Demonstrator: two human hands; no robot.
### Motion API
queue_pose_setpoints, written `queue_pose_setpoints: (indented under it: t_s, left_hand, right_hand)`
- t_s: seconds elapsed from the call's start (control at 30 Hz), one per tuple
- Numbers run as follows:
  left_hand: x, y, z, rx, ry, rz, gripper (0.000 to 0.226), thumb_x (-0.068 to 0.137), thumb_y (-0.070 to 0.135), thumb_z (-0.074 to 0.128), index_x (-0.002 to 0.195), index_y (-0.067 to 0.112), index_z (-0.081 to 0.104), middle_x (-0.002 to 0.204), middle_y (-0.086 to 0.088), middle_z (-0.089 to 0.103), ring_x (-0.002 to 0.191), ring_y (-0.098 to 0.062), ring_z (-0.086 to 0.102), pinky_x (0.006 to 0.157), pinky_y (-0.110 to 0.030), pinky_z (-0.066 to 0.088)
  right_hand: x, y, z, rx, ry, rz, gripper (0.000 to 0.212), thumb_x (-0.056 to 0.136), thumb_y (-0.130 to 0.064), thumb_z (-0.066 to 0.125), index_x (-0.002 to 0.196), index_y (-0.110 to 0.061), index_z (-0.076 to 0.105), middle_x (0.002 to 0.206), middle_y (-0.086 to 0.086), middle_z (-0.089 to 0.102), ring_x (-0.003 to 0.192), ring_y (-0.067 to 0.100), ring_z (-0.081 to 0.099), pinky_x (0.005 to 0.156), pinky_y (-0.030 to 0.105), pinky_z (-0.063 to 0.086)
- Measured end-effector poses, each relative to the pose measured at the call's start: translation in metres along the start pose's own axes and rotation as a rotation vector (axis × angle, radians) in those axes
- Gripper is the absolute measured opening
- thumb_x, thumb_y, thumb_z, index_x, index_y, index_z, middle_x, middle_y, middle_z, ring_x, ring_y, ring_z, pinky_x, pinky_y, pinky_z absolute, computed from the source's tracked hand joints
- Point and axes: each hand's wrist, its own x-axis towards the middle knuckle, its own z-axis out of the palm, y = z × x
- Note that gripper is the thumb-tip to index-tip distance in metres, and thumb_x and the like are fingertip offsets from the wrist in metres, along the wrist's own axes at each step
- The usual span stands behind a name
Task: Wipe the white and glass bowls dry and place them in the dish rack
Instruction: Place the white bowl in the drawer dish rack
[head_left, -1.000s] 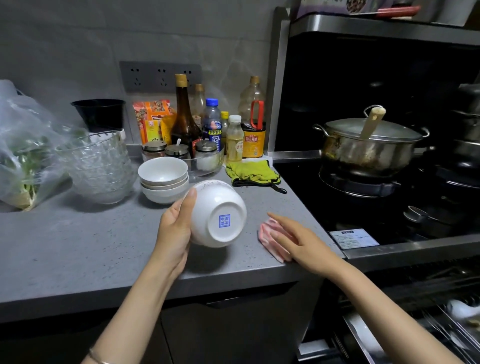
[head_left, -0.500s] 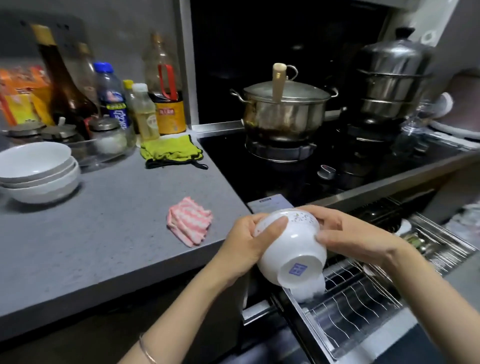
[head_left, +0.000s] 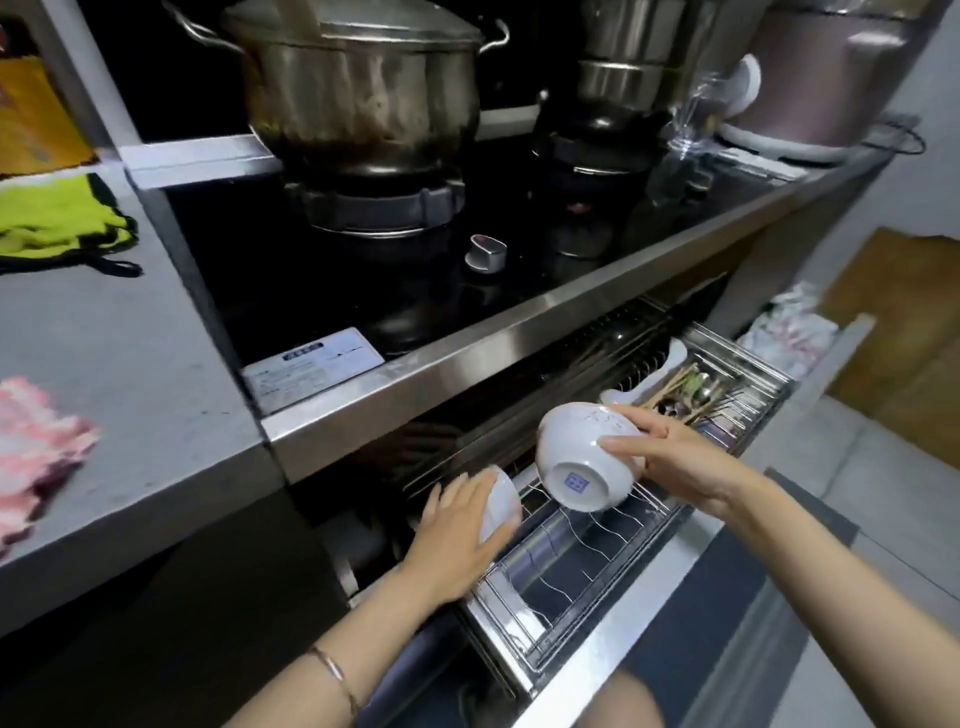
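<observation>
- Right hand (head_left: 680, 460) has its grip closed round the white bowl (head_left: 584, 460), thumb on the wall near the foot, fingers over the rim.
- That bowl is tipped on its side over the wires of the dish rack (head_left: 545, 587); can't tell if it's touching them. The foot with the blue stamp faces 6 o'clock toward the camera, and the mouth points off to 12 o'clock at the stove.
- Left hand (head_left: 457, 538) lies on a second bowl (head_left: 503, 506) with relaxed fingers, grip not closed. That bowl sits in the rack at 8 o'clock from the held one.
- Pink cloth (head_left: 31, 452) is on the tabletop (head_left: 130, 374) at 9 o'clock, well apart. Big pot (head_left: 363, 88) up at 12.
</observation>
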Motion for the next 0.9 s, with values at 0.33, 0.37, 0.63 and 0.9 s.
queue_pose_setpoints:
  t_s: [0.33, 0.37, 0.63, 0.9]
  left_hand:
    - [0.042, -0.035, 0.061, 0.287, 0.050, 0.046, 0.091, 0.086, 0.074, 0.003, 0.149, 0.015, 0.031, 0.158, 0.003, 0.025, 0.145, -0.022, 0.025, 0.114, -0.038, -0.002]
    - [0.041, -0.037, 0.063, 0.291, 0.029, 0.035, 0.085, 0.091, 0.070, 0.008, 0.144, 0.013, 0.042, 0.152, 0.003, 0.036, 0.140, -0.024, 0.036, 0.112, -0.039, 0.005]
    - [0.028, -0.044, 0.072, 0.338, 0.076, 0.050, 0.082, 0.094, 0.066, 0.012, 0.127, 0.011, 0.062, 0.132, 0.002, 0.060, 0.124, -0.026, 0.055, 0.103, -0.043, 0.026]
    - [0.026, -0.044, 0.070, 0.368, 0.040, 0.016, 0.080, 0.095, 0.065, 0.012, 0.131, 0.010, 0.059, 0.135, 0.001, 0.058, 0.127, -0.028, 0.052, 0.106, -0.043, 0.024]
  right_hand:
    - [0.097, 0.055, -0.011, -0.068, 0.110, 0.163, 0.032, 0.083, -0.016, 0.069, 0.113, -0.026, 0.066, 0.108, 0.006, 0.070, 0.088, 0.023, 0.065, 0.063, 0.029, 0.051]
    - [0.106, 0.059, -0.010, -0.078, 0.110, 0.179, 0.031, 0.084, -0.015, 0.068, 0.113, -0.025, 0.066, 0.108, 0.006, 0.070, 0.087, 0.023, 0.065, 0.064, 0.029, 0.051]
    - [0.165, 0.092, 0.003, -0.092, 0.101, 0.342, 0.031, 0.081, -0.021, 0.068, 0.111, -0.023, 0.063, 0.109, 0.010, 0.064, 0.092, 0.033, 0.062, 0.068, 0.040, 0.051]
    - [0.179, 0.117, 0.019, 0.005, 0.021, 0.406, 0.037, 0.086, -0.017, 0.065, 0.122, -0.015, 0.055, 0.109, 0.015, 0.064, 0.087, 0.030, 0.062, 0.059, 0.037, 0.055]
